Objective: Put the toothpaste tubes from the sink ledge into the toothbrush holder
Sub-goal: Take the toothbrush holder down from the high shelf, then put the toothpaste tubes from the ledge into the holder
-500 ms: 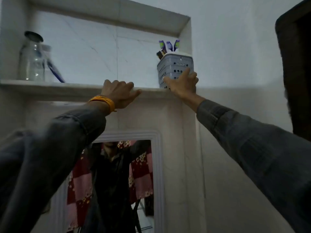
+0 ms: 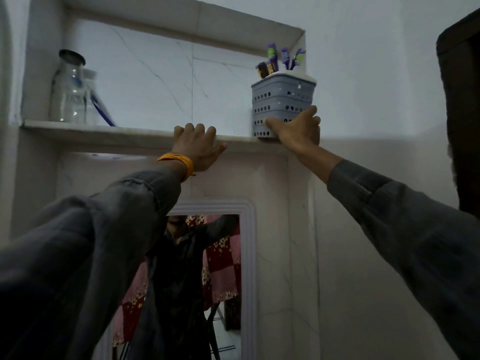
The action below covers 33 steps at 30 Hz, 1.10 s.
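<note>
A grey perforated toothbrush holder (image 2: 281,100) stands at the right end of a high marble shelf (image 2: 117,131), in the corner of a wall niche. Purple and green tube ends (image 2: 285,58) and a dark item stick up out of it. My right hand (image 2: 296,131) grips the holder's lower front, thumb on its left face, fingers around the right side. My left hand (image 2: 198,149), with an orange band at the wrist, rests on the shelf's front edge, fingers curled over the lip, holding nothing loose.
A clear glass jar (image 2: 68,89) with a dark lid stands at the shelf's left end, a blue stick leaning beside it. Below the shelf hangs a white-framed mirror (image 2: 249,255) reflecting a person. A dark door frame (image 2: 459,113) rises at the right.
My right hand has slid lower on the holder. My left hand stays on the shelf edge. The view has shifted slightly.
</note>
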### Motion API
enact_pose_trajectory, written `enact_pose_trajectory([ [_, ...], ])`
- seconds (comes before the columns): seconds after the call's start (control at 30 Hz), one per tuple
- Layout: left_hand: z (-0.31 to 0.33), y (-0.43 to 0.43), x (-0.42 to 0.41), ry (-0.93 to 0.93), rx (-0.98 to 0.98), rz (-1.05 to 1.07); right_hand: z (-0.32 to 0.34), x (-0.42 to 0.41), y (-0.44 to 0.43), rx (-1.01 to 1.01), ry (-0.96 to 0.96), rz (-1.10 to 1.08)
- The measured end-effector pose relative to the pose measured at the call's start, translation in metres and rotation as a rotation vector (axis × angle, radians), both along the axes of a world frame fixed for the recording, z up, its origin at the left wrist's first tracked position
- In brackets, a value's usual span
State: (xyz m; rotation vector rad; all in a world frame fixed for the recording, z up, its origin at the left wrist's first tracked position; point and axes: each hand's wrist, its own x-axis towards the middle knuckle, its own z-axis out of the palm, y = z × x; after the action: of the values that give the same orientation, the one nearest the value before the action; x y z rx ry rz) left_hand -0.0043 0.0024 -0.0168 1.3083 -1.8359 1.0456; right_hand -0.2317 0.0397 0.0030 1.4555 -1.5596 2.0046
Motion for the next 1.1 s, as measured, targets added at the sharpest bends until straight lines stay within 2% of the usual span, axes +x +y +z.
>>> enact_pose_trajectory([
  [0.2, -0.058, 0.027, 0.011, 0.072, 0.023, -0.260, -0.059, -0.005, 0.063, -0.072, -0.024, 0.139],
  [0.37, -0.168, 0.057, 0.029, 0.166, 0.041, -0.371, -0.176, -0.005, 0.091, 0.073, -0.065, 0.324],
  [0.53, -0.323, 0.077, 0.059, 0.300, 0.249, -0.319, -0.362, 0.005, 0.082, 0.358, -0.160, 0.382],
  [0.77, -0.532, 0.123, 0.101, 0.529, 0.798, -0.077, -0.603, 0.037, 0.122, 0.721, -0.360, 0.399],
  [0.9, -0.606, 0.149, 0.110, 0.564, 1.001, 0.021, -0.686, 0.045, 0.132, 0.811, -0.428, 0.362],
  [1.0, -0.649, 0.157, 0.113, 0.501, 1.127, 0.090, -0.726, 0.047, 0.132, 0.904, -0.458, 0.320],
  [1.1, -0.680, 0.160, 0.114, 0.469, 1.209, 0.123, -0.755, 0.049, 0.131, 0.911, -0.470, 0.305],
])
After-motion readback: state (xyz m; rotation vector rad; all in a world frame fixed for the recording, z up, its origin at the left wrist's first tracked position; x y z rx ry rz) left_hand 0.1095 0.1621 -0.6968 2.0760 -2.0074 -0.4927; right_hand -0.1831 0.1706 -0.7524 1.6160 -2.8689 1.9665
